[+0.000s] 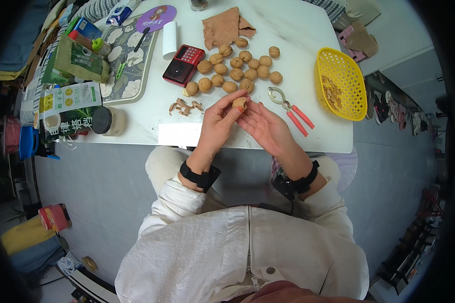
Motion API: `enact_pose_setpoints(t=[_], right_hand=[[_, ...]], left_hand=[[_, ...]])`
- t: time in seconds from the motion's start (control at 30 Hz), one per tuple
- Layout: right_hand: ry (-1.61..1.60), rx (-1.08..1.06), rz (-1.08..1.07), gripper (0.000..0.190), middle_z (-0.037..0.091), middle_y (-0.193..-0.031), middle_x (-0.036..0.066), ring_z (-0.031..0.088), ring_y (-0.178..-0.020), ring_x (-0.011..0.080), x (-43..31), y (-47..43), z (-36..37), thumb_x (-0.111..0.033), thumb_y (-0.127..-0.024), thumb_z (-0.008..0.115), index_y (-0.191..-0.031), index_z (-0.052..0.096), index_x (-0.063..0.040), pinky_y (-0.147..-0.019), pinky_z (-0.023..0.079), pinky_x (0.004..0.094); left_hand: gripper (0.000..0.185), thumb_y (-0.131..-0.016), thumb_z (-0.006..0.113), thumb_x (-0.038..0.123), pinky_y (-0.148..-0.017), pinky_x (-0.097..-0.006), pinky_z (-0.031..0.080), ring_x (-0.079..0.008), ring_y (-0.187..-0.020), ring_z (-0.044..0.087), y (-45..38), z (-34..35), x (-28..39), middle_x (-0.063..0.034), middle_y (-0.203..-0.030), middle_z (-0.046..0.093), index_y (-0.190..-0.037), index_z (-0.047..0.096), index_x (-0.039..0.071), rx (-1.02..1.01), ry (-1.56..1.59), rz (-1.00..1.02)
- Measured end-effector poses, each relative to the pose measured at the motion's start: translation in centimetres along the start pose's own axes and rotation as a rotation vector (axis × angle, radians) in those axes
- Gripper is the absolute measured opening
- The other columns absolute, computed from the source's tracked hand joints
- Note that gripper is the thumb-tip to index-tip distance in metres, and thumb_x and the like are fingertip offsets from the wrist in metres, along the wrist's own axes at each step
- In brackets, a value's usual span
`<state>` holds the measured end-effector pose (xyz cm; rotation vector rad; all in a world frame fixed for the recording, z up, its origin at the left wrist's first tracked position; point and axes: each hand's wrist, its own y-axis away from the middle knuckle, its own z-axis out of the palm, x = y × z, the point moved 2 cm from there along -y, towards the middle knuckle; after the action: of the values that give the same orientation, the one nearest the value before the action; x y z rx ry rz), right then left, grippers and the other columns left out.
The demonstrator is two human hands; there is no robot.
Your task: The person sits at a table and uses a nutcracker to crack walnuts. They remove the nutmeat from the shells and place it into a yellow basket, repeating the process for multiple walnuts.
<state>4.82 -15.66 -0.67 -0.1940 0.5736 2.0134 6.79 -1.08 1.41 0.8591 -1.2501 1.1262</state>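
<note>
My left hand (219, 120) holds a walnut (239, 102) between thumb and fingers above the table's front part; its shell looks partly broken. My right hand (267, 127) is palm up with fingers spread, its fingertips close to the walnut. Whether they touch it I cannot tell. Just beyond my hands lie several whole walnuts (236, 74) in a loose group. A nutcracker (288, 108) with red handles rests to the right of my right hand. Bits of broken shell (185, 107) lie left of my left hand.
A yellow plastic basket (358, 85) with walnut kernels (331, 92) stands at the right. Left are a red and black radio (184, 65), a white roll (170, 39), a floral tray (146, 81), a lidded jar (115, 120) and packets (74, 99). A brown cloth-like sheet (222, 28) lies behind the walnuts.
</note>
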Motion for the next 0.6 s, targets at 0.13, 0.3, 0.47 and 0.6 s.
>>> enact_pose_setpoints(t=[0.13, 0.3, 0.47, 0.6], right_hand=[[0.062, 0.018, -0.037, 0.038, 0.047, -0.130, 0.015, 0.050, -0.120, 0.0235, 0.3, 0.0, -0.3, -0.024, -0.103, 0.038, -0.130, 0.041, 0.002, -0.107, 0.039, 0.0389], [0.122, 0.067, 0.000, 0.033, 0.056, -0.118, 0.015, 0.059, -0.108, 0.0249, -0.1, 0.5, -0.6, -0.022, -0.102, 0.043, -0.123, 0.049, 0.002, -0.099, 0.048, 0.0358], [0.168, 0.083, -0.007, 0.032, 0.057, -0.118, 0.019, 0.058, -0.112, 0.0283, -0.4, 0.7, 0.0, -0.020, -0.102, 0.043, -0.121, 0.049, 0.006, -0.099, 0.049, 0.0360], [-0.053, -0.039, 0.058, 0.034, 0.053, -0.125, 0.022, 0.056, -0.116, 0.0304, -1.0, 1.0, 1.0, -0.015, -0.101, 0.042, -0.125, 0.045, 0.009, -0.103, 0.045, 0.0362]], left_hand=[[0.045, -0.083, 0.063, 0.003, -0.093, -0.0293, 0.045, -0.0202, -0.108, 0.059, 0.3, 0.8, 0.2, -0.0091, -0.119, 0.063, -0.128, 0.055, 0.004, -0.099, -0.443, 0.160], [0.036, -0.090, 0.060, 0.006, -0.086, -0.0273, 0.050, -0.0185, -0.098, 0.063, -0.3, -0.2, -0.2, -0.0104, -0.113, 0.065, -0.126, 0.056, 0.001, 0.012, 0.195, -0.149], [0.039, -0.097, 0.053, 0.021, -0.096, -0.0326, 0.048, -0.0225, -0.114, 0.058, -0.3, -0.3, -1.2, -0.0143, -0.121, 0.060, -0.129, 0.049, -0.001, 0.011, 0.608, -0.289], [0.040, -0.100, 0.048, 0.024, -0.094, -0.0328, 0.050, -0.0251, -0.117, 0.056, -0.5, -0.5, -1.9, -0.0160, -0.124, 0.057, -0.130, 0.045, -0.003, 0.065, 0.791, -0.238]])
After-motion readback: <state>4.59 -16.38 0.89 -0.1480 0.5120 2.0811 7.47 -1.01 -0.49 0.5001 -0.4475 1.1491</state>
